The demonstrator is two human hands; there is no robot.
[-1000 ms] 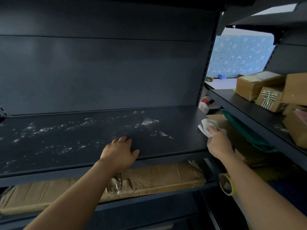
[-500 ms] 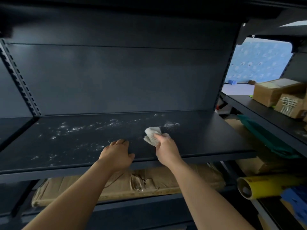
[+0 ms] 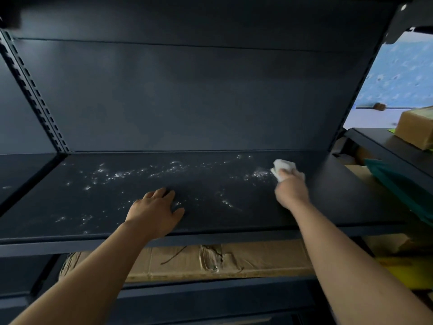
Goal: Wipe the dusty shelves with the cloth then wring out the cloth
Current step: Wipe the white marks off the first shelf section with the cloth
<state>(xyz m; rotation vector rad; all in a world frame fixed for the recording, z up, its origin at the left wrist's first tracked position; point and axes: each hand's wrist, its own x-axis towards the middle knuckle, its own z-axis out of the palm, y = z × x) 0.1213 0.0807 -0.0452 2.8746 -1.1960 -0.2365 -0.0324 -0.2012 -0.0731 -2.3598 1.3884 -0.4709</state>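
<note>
A dark metal shelf [image 3: 328, 202] runs across the middle of the view, speckled with white dust [image 3: 121, 174] from its left side to right of centre. My right hand [image 3: 291, 191] grips a crumpled white cloth [image 3: 282, 166] and holds it on the shelf at the right end of the dust trail. My left hand [image 3: 155, 213] rests flat on the shelf near the front edge, fingers spread, holding nothing.
A flattened cardboard box [image 3: 210, 261] lies on the shelf below. To the right, a neighbouring shelf carries a brown box [image 3: 414, 127], with a green sheet [image 3: 398, 181] and yellow items [image 3: 410, 270] beneath. A slotted upright [image 3: 35, 95] stands at the left.
My right hand has carried the cloth from the front middle of the shelf to the back right. The left hand stays planted on the shelf. The view has shifted left.
</note>
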